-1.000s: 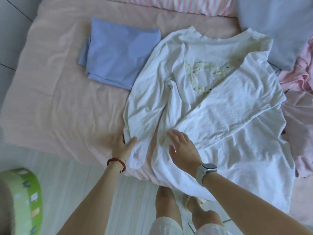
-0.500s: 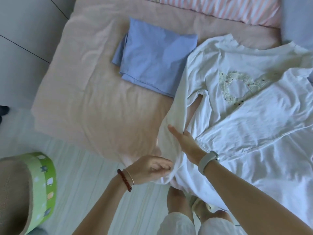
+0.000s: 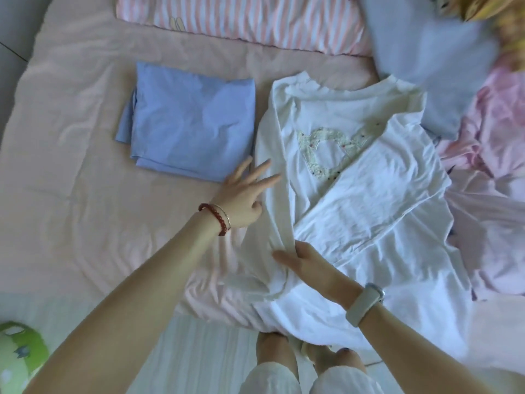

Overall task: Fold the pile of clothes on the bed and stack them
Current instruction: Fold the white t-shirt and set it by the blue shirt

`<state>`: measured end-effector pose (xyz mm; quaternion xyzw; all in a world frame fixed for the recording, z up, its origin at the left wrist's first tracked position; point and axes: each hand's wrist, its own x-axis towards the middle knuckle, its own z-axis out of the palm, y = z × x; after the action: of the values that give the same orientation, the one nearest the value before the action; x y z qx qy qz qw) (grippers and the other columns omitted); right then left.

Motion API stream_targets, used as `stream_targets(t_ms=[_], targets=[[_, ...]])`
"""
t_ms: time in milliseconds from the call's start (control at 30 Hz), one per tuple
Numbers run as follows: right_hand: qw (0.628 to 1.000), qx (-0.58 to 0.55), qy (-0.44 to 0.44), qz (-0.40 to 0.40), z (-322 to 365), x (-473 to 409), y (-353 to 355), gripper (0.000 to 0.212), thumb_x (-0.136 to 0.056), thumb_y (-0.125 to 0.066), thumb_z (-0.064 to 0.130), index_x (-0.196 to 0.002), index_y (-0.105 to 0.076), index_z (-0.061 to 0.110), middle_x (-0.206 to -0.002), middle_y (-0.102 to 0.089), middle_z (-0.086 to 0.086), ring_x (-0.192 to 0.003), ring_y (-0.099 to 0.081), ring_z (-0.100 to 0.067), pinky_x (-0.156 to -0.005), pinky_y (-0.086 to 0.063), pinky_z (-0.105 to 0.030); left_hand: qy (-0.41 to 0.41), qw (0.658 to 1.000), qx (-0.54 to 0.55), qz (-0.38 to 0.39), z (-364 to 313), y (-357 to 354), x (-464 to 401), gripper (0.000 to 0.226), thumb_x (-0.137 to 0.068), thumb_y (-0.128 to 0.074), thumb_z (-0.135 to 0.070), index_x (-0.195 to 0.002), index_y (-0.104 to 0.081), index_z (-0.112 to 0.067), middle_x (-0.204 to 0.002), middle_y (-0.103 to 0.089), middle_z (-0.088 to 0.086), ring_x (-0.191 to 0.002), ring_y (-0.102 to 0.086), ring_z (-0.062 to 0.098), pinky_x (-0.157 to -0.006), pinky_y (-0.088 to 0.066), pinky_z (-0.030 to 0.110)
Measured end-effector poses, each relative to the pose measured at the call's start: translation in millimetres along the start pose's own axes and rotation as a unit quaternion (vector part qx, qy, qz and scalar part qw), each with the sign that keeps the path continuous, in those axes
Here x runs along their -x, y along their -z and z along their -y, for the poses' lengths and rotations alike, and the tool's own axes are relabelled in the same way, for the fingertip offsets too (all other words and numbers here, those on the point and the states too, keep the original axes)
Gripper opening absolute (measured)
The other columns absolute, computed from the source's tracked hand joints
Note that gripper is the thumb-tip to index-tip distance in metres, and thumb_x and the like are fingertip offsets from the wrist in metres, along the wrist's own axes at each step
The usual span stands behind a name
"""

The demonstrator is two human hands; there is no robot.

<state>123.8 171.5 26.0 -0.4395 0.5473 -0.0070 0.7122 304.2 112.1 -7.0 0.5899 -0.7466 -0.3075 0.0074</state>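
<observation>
Head view: the left hand (image 3: 241,194) has let go of the white T-shirt's (image 3: 369,200) left edge and now smooths it flat-fingered; the right hand (image 3: 309,260) presses the near fold, fingers straight. Shirt lies on the bed (image 3: 71,166), right of the folded blue garment (image 3: 190,123); side fold laid.

A white T-shirt (image 3: 355,211) with a pale lace heart on its chest lies spread across the middle of the bed (image 3: 71,155), its right side folded inward over the body and its hem spilling over the near edge. Just beside it toward the left edge, a folded light-blue garment (image 3: 190,126) lies flat. A rumpled heap of pink and grey-blue clothes (image 3: 483,132) crowds the right edge.
</observation>
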Motion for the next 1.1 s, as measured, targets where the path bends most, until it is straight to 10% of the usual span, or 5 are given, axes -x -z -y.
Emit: stream_targets(t_ms=[133,233,367,400,1100], targets=[[0.999,-0.023,0.010,0.020,1.7,14.3,53.8,0.020,-0.093,-0.056,0.021,-0.108,-0.061,0.010,-0.104,-0.066,-0.002,-0.093,-0.062,-0.009,-0.080,-0.048,-0.018,-0.084,0.978,-0.130,0.136,-39.7,8.9,-65.9,0.053,-0.080,-0.050,-0.018,-0.129,-0.045,-0.037,-0.153,-0.017,-0.012,-0.143,0.009,0.019,-0.115,0.003,0.049],[1.000,-0.003,-0.001,0.016,-10.0,22.5,88.1,0.037,-0.079,-0.063,0.029,-0.107,-0.062,0.005,-0.099,-0.066,-0.005,-0.091,-0.062,-0.014,-0.083,-0.047,-0.027,-0.080,0.960,-0.174,0.204,-66.6,20.0,-90.8,0.013,-0.083,-0.045,-0.028,-0.072,-0.051,-0.023,-0.086,-0.056,-0.005,-0.107,-0.048,0.012,-0.114,-0.009,0.045],[0.991,0.123,-0.047,-0.020,-44.3,40.2,127.0,0.028,-0.071,-0.058,0.033,-0.084,-0.059,0.008,-0.075,-0.054,0.002,-0.069,-0.049,-0.009,-0.065,-0.039,-0.024,-0.020,0.978,-0.130,0.162,-87.8,39.8,-103.5,0.060,-0.093,0.000,-0.028,-0.046,-0.035,-0.021,-0.033,-0.032,-0.019,-0.054,-0.037,0.010,-0.068,-0.041,0.010],[0.987,0.145,-0.061,-0.036,-55.0,44.5,135.6,0.016,-0.074,-0.056,0.031,-0.073,-0.054,0.015,-0.069,-0.050,0.005,-0.061,-0.046,-0.007,-0.059,-0.037,-0.021,-0.007,0.978,-0.151,0.145,-80.6,41.6,-114.3,0.030,-0.036,-0.015,-0.002,-0.048,-0.038,-0.017,-0.033,-0.037,-0.017,-0.056,-0.040,0.011,-0.054,-0.036,0.011],[0.946,0.142,-0.091,-0.278,-125.5,55.2,230.7,0.011,-0.083,-0.054,0.010,-0.081,-0.053,0.020,-0.069,-0.053,0.008,-0.068,-0.052,-0.017,-0.055,-0.035,-0.024,0.105,0.977,-0.183,-0.015,-81.8,1.2,-190.7,0.024,-0.091,-0.045,-0.024,-0.106,-0.063,-0.025,-0.111,-0.060,0.006,-0.116,-0.043,0.028,-0.095,-0.021,0.035]])
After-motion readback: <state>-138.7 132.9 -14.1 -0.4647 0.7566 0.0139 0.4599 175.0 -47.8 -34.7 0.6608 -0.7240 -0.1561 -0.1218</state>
